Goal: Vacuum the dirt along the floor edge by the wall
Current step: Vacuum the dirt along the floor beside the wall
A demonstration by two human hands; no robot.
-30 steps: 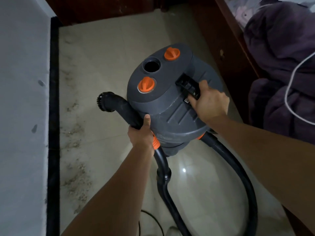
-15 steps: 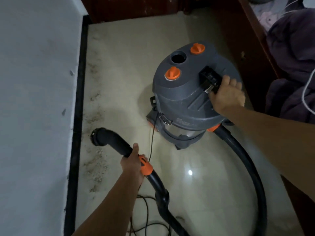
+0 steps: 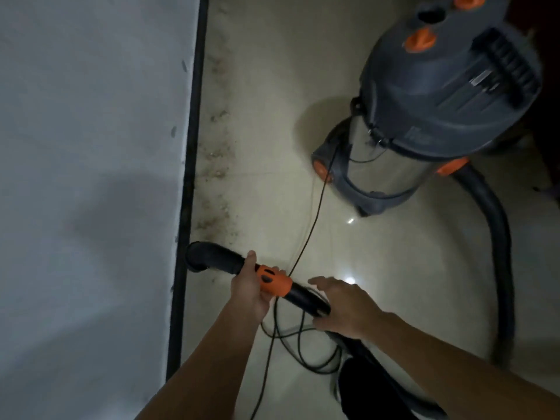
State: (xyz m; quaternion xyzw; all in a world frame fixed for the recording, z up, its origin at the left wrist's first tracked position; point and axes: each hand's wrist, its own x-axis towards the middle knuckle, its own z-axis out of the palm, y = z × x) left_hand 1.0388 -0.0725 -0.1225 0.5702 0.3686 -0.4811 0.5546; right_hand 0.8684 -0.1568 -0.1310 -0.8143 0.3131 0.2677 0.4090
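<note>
By the wall [image 3: 91, 147], our left hand [image 3: 248, 286] grips the nozzle [image 3: 212, 257] just beside the dirt [image 3: 216, 159]; our right hand [image 3: 342, 304], fingers spread, lies over the hose [image 3: 303, 295].

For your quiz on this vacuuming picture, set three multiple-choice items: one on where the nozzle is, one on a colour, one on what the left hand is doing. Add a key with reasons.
1. Where is the nozzle?
A) on a chair seat
B) at the floor edge beside the black skirting
C) inside a bucket

2. What colour is the collar on the hose?
A) orange
B) green
C) white

3. What is the left hand doing?
A) hanging free
B) pressing the wall
C) gripping the hose at the collar

Key: 1 B, its mouth sits by the skirting, at the near end of the dirt; 2 A, bright orange against the black tube; 3 C, its fingers wrap the hose.
</note>
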